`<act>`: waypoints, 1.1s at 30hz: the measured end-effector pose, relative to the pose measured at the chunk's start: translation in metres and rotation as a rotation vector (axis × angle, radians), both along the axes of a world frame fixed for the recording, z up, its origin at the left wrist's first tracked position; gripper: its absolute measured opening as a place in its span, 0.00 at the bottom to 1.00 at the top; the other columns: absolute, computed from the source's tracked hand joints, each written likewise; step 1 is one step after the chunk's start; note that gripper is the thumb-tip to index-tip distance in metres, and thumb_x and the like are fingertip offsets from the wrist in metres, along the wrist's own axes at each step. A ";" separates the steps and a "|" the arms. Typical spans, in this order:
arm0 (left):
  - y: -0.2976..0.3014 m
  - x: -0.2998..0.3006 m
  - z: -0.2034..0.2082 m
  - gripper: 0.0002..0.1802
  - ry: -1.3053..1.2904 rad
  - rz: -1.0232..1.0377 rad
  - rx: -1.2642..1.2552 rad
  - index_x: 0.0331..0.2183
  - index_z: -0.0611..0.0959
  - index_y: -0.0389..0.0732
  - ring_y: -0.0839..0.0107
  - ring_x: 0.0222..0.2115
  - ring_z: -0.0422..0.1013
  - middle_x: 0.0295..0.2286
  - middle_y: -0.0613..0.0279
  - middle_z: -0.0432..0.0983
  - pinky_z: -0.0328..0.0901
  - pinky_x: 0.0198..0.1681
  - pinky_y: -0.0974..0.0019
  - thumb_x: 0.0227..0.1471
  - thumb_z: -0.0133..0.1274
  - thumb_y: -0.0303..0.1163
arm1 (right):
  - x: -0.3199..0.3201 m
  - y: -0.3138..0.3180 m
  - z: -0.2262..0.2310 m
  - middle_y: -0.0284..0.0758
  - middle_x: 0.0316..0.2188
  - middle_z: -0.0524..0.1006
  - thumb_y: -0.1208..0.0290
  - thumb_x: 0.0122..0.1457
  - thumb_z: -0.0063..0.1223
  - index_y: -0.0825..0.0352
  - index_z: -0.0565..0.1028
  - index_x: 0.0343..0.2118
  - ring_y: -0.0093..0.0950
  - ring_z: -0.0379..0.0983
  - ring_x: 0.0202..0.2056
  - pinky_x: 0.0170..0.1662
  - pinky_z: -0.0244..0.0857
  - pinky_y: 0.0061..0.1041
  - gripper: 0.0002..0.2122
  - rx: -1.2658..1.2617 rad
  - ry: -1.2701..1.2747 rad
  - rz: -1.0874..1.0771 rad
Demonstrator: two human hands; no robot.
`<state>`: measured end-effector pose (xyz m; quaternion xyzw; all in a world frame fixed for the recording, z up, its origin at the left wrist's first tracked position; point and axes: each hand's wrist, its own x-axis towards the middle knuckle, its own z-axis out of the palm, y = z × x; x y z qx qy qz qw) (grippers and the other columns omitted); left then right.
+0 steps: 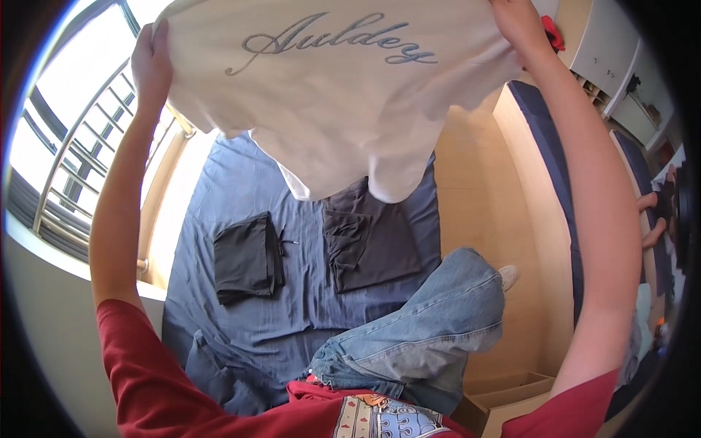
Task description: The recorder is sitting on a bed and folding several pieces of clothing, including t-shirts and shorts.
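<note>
A white shirt (328, 102) with grey-blue script lettering is stretched out in the air before me, its lower folds hanging above the bed. My left hand (152, 69) is closed on its left edge, and my right hand (517, 29), partly cut off by the top of the picture, grips the opposite edge. Both arms are raised. Below the shirt, a folded black garment (247, 259) with a drawstring lies on the blue bed sheet (299, 321). To its right sits a folded dark garment (380, 248), partly covered by the shirt's hanging hem.
A window with metal bars (87, 146) borders the bed on the left. My bent leg in jeans (416, 321) crosses the right side of the bed. Past it are a wooden panel (475, 182) and an open wooden box (504, 394). Someone's bare limbs (651, 219) show at the far right.
</note>
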<state>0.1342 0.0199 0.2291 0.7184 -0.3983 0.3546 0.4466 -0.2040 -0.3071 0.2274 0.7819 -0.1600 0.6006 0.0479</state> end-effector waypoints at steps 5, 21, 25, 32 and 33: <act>0.024 0.024 0.005 0.15 -0.235 0.222 0.190 0.43 0.72 0.44 0.53 0.33 0.73 0.31 0.52 0.75 0.67 0.35 0.60 0.59 0.40 0.40 | -0.050 0.058 0.038 0.49 0.21 0.73 0.64 0.58 0.46 0.69 0.71 0.29 0.46 0.72 0.26 0.28 0.64 0.42 0.11 -0.265 0.303 -0.424; -0.038 0.073 -0.047 0.12 -0.221 0.047 0.310 0.33 0.75 0.44 0.48 0.24 0.72 0.22 0.46 0.73 0.65 0.26 0.55 0.57 0.43 0.42 | -0.013 -0.022 -0.027 0.45 0.28 0.76 0.58 0.59 0.41 0.60 0.70 0.33 0.48 0.72 0.34 0.34 0.65 0.44 0.11 0.159 0.472 -0.436; -0.044 0.083 -0.011 0.15 -0.342 0.059 0.148 0.33 0.75 0.45 0.48 0.25 0.72 0.22 0.47 0.74 0.66 0.27 0.54 0.58 0.41 0.44 | -0.004 -0.060 0.006 0.46 0.31 0.76 0.64 0.58 0.41 0.59 0.72 0.36 0.47 0.71 0.37 0.36 0.65 0.43 0.09 0.157 0.287 -0.254; -0.023 0.067 0.025 0.14 -0.394 0.135 0.164 0.31 0.76 0.45 0.53 0.25 0.74 0.23 0.52 0.76 0.67 0.26 0.59 0.57 0.43 0.45 | -0.010 -0.066 0.028 0.30 0.33 0.75 0.66 0.61 0.38 0.67 0.72 0.43 0.19 0.67 0.36 0.42 0.59 0.19 0.14 0.428 0.148 0.076; -0.015 0.058 0.019 0.14 -0.397 0.109 0.141 0.31 0.76 0.44 0.54 0.24 0.73 0.23 0.53 0.76 0.66 0.27 0.59 0.57 0.44 0.44 | -0.019 -0.058 0.027 0.29 0.33 0.74 0.67 0.61 0.38 0.66 0.72 0.43 0.18 0.66 0.36 0.41 0.59 0.18 0.14 0.469 0.165 0.114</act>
